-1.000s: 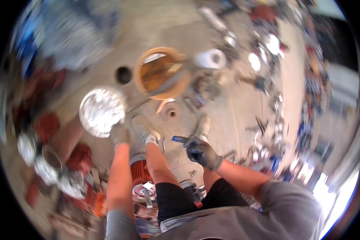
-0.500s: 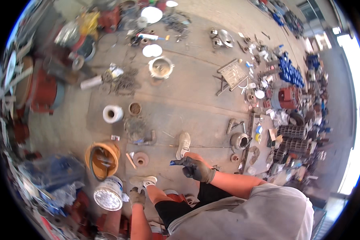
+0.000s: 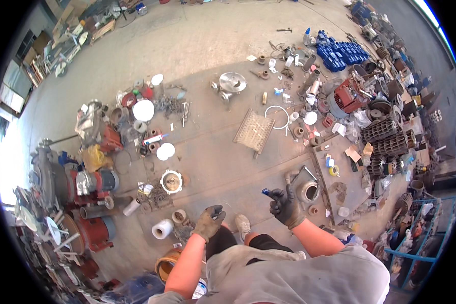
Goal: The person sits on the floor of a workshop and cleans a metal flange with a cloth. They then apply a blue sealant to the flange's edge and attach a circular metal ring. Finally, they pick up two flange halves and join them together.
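Observation:
My right hand (image 3: 287, 209), in a dark, stained work glove, is closed on a small dark-blue object (image 3: 265, 191) that juts out past its fingers. What kind of thing it is, I cannot make out. My left hand (image 3: 209, 223), gloved in dirty tan and grey, is held in front of my thigh with loosely bent fingers and nothing visible in it. Below it on the floor are a white roll (image 3: 162, 229) and a small round pot (image 3: 179, 217). Right of my right hand stands a round metal pump casing (image 3: 307, 192).
A woven-top stool (image 3: 254, 130) stands ahead on the floor. A white-rimmed metal ring part (image 3: 171, 182) lies left of it. Red motors (image 3: 348, 96), blue castings (image 3: 339, 50) and finned rotors (image 3: 385, 130) crowd the right side. An orange bucket (image 3: 167, 264) is near my left arm.
My view has swung toward the right and farther out. The left hand has risen from beside the white bucket to in front of my thigh. The right hand still holds the blue object.

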`<state>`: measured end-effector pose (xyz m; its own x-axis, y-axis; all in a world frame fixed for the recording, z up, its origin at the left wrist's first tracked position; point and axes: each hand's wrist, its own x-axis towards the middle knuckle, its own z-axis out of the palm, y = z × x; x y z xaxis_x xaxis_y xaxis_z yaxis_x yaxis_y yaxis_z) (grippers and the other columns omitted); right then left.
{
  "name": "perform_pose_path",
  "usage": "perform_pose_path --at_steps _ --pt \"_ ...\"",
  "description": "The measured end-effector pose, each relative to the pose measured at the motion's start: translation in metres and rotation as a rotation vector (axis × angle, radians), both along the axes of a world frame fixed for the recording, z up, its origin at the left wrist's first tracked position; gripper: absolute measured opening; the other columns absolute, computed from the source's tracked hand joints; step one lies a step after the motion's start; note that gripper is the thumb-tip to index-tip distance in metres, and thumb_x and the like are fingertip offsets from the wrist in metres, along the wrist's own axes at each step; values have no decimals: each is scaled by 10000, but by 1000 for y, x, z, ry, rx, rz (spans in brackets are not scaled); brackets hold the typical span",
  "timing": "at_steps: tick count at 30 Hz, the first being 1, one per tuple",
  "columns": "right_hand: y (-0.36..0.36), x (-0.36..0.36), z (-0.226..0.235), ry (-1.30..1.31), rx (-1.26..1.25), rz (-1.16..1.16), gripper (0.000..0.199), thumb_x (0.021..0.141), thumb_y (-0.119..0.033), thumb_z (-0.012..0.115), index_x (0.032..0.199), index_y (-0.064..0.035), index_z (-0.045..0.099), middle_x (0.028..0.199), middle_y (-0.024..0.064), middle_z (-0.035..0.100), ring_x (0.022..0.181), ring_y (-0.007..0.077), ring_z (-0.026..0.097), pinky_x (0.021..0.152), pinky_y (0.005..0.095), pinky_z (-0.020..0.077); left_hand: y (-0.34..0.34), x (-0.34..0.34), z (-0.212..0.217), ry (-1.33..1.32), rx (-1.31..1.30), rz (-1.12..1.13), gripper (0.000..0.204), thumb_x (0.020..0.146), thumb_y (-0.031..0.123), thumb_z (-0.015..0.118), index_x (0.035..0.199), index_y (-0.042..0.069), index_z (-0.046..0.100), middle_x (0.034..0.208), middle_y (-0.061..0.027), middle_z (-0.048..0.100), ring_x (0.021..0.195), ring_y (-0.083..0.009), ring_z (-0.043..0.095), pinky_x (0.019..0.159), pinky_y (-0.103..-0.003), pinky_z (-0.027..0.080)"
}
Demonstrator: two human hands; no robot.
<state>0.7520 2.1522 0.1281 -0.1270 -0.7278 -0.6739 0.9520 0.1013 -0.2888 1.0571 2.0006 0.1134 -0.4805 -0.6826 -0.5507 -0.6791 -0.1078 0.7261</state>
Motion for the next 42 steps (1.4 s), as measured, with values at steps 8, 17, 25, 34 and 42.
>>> perform_pose_path --at_steps 8,17,25,34,42 --pt "-164 -106 14 -47 -116 -215 580 1054 -695 493 1038 -162 721 1171 79 760 624 153 466 544 292 332 -188 -17 61 -36 -62 74 363 990 281 767 1261 42 735 1142 -137 796 1043 -214 753 917 -367 589" --pt "-381 -223 -15 -106 -63 -381 594 1083 -655 471 1017 -133 747 1168 66 770 619 110 476 543 247 359 -491 -43 -26 -125 -159 76 361 1024 287 720 1234 -7 724 1129 -152 792 1044 -212 759 901 -365 579" --pt "-567 -344 55 -51 -318 -432 603 1083 -648 473 1017 -128 773 1247 116 780 603 105 455 536 243 355 -690 -237 48 -86 -102 -47 406 985 257 766 1273 -22 698 1102 -142 778 974 -214 746 883 -353 589" --pt "-833 -520 20 -8 -413 -144 600 1082 -628 496 985 -105 773 1206 137 781 581 110 429 511 248 318 -790 -434 -62 28 111 224 532 998 353 762 1391 14 647 1194 -165 761 1080 -246 728 880 -372 599" --pt "-1027 -642 -248 -157 -301 44 685 1044 -692 520 1085 -65 794 1180 114 771 614 90 442 546 238 348 -692 -593 -451 -416 1029 268 925 923 617 739 1586 32 466 1350 -286 690 1339 -380 631 1171 -469 436"
